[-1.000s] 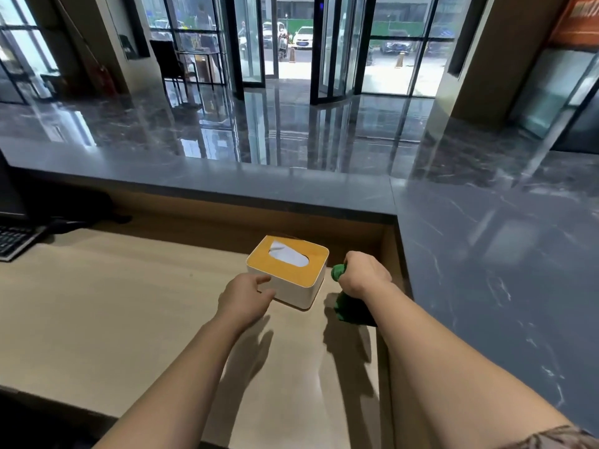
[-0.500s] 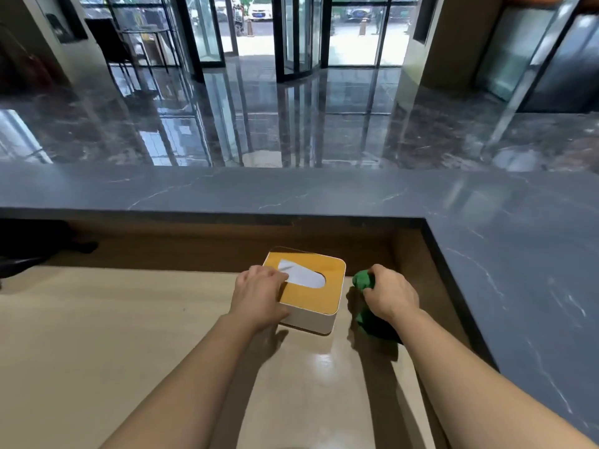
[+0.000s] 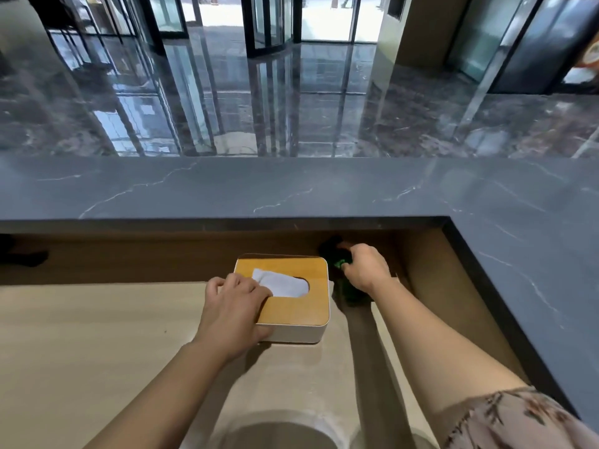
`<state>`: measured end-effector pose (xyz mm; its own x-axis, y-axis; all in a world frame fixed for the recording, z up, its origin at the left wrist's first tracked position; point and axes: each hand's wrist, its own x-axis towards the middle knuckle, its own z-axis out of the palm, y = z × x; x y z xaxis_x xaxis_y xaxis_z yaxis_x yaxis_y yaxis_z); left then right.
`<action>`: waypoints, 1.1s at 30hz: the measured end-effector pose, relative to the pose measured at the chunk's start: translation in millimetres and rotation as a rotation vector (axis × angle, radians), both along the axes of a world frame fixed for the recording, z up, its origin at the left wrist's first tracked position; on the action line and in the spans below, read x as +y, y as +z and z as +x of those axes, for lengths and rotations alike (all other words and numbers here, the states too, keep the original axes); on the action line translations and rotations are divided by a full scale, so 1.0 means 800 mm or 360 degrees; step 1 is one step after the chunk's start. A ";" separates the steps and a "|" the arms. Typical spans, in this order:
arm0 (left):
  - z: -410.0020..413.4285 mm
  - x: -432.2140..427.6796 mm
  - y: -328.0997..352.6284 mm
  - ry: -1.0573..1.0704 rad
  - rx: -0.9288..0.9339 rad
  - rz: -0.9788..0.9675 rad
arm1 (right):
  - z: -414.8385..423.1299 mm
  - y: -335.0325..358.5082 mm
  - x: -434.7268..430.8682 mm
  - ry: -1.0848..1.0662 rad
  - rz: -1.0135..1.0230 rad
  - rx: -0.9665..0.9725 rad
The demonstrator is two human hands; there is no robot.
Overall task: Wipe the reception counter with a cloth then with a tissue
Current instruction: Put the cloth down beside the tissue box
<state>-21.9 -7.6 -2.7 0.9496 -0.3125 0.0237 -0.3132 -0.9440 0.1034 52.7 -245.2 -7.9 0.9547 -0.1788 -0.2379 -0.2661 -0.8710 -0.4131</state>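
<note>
Nearest, a floral sleeve [image 3: 518, 419] is seen at the lower right, and two bare forearms are stretched forward over a pale wooden worktop [image 3: 97, 335]. The left hand [image 3: 233, 306] is laid on the left end of a tissue box [image 3: 295, 307], with its fingers curled over the wooden lid and its thumb pressed to the white front wall. Its fingertips touch the white tissue [image 3: 285, 285] that sticks out of the slot. Just right of the box, a green cloth [image 3: 339, 263] is gripped in the closed right hand [image 3: 364, 268], at the worktop's back right corner, below the overhang. Beyond, the dark marble reception counter [image 3: 291, 186] is raised above the worktop and turns along the right. Farther off, a glossy lobby floor [image 3: 291, 108] and a glass revolving door [image 3: 269, 24] are seen.
</note>
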 end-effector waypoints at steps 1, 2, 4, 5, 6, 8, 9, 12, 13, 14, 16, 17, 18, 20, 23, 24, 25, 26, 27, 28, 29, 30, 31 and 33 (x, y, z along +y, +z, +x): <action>0.000 0.007 0.000 0.0007 -0.0002 -0.0031 | 0.007 -0.001 0.008 0.0031 -0.0021 0.0035; 0.000 0.014 -0.001 0.0012 -0.0002 -0.0048 | 0.013 -0.002 0.017 0.0083 -0.0051 0.0073; 0.001 0.022 -0.001 0.0016 -0.0003 -0.0065 | 0.024 -0.005 0.032 0.0186 -0.0126 0.0155; 0.000 0.026 -0.001 0.0020 0.0003 -0.0058 | 0.028 -0.008 0.039 0.0221 -0.0160 0.0198; -0.001 0.027 -0.001 0.0023 0.0012 -0.0050 | 0.031 -0.010 0.044 0.0245 -0.0185 0.0242; -0.003 0.029 -0.002 0.0019 0.0019 -0.0048 | 0.033 -0.013 0.051 0.0289 -0.0200 0.0300; -0.003 0.028 -0.003 0.0017 0.0016 -0.0047 | 0.034 -0.015 0.053 0.0317 -0.0197 0.0315; -0.005 0.029 -0.003 0.0021 0.0011 -0.0044 | 0.034 -0.021 0.055 0.0404 -0.0193 0.0286; -0.005 0.029 -0.003 0.0023 0.0016 -0.0030 | 0.034 -0.023 0.054 0.0398 -0.0185 0.0265; -0.005 0.030 -0.003 0.0027 0.0023 -0.0017 | 0.033 -0.023 0.053 0.0370 -0.0176 0.0263; -0.005 0.030 -0.003 0.0031 0.0039 -0.0004 | 0.028 -0.020 0.050 0.0318 -0.0166 0.0304; -0.004 0.031 -0.003 0.0036 0.0044 0.0007 | 0.024 -0.018 0.048 0.0284 -0.0155 0.0306; -0.004 0.030 -0.003 0.0041 0.0047 0.0021 | 0.019 -0.016 0.045 0.0223 -0.0125 0.0268; -0.006 0.029 -0.001 0.0055 0.0067 0.0055 | 0.008 -0.014 0.039 0.0106 -0.0015 0.0112; -0.009 0.030 0.006 0.0031 0.0118 0.0059 | -0.015 -0.007 0.033 0.0096 0.0104 -0.0097; -0.009 0.030 0.009 0.0019 0.0153 0.0036 | -0.023 -0.003 0.031 0.0140 0.0115 -0.0134; -0.008 0.032 0.012 0.0021 0.0200 -0.0026 | -0.031 0.002 0.029 0.0190 0.0115 -0.0165; -0.006 0.035 0.017 0.0057 0.0240 -0.0158 | -0.038 0.007 0.030 0.0230 0.0098 -0.0189; -0.001 0.037 0.022 0.0131 0.0268 -0.0337 | -0.043 0.012 0.029 0.0256 0.0082 -0.0213; 0.005 0.039 0.027 0.0215 0.0268 -0.0499 | -0.049 0.017 0.030 0.0266 0.0070 -0.0231; 0.013 0.040 0.031 0.0281 0.0243 -0.0575 | -0.053 0.021 0.032 0.0270 0.0061 -0.0246; 0.022 0.040 0.034 0.0317 0.0210 -0.0545 | -0.058 0.025 0.034 0.0272 0.0045 -0.0254; 0.030 0.038 0.034 0.0340 0.0216 -0.0471 | -0.062 0.028 0.037 0.0279 0.0032 -0.0260; 0.041 0.032 0.031 0.0357 0.0289 -0.0302 | -0.068 0.029 0.044 0.0284 0.0024 -0.0264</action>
